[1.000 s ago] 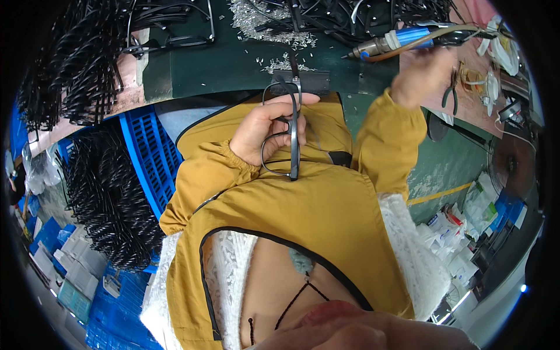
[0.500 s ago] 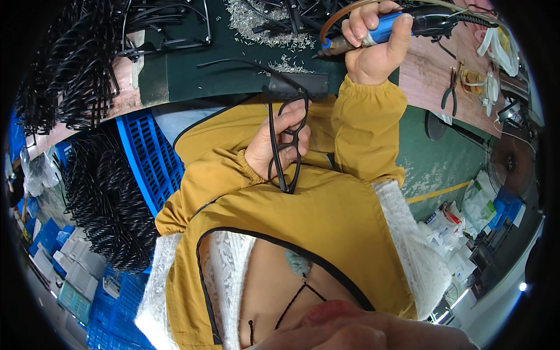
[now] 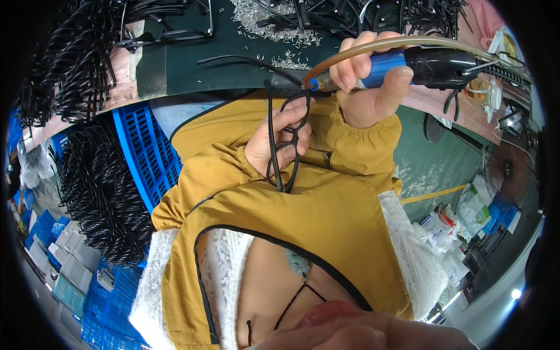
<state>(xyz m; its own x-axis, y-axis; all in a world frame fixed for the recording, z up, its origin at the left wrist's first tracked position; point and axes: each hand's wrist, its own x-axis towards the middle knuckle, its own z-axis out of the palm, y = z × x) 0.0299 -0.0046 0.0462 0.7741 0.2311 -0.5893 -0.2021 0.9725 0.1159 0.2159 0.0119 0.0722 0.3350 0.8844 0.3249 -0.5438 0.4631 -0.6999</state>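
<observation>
My left hand (image 3: pixel 283 133) is closed around a black eyeglass frame (image 3: pixel 272 143), held over my lap just off the table's near edge. One temple of the frame reaches up and left over the table; the other points down toward me. In my right hand (image 3: pixel 373 93) is a blue and black powered screwdriver (image 3: pixel 434 65), with a brown tube (image 3: pixel 373 45) curving to its nose. The tool's tip meets the frame near a hinge, beside a small black block (image 3: pixel 283 86) at the edge. Whether the tip sits on a screw is too small to tell.
Loose small silver screws (image 3: pixel 265 22) lie on the dark green mat (image 3: pixel 201 67). Black temples and frames (image 3: pixel 344 17) are heaped at the back, with a large bundle (image 3: pixel 64 64) at left. A blue crate (image 3: pixel 146 151) stands below. Pliers (image 3: pixel 451 100) and a fan (image 3: pixel 507 169) are at right.
My right hand has brought the screwdriver down and toward me, from above the mat to the eyeglass frame's hinge. My left hand and the frame have barely moved.
</observation>
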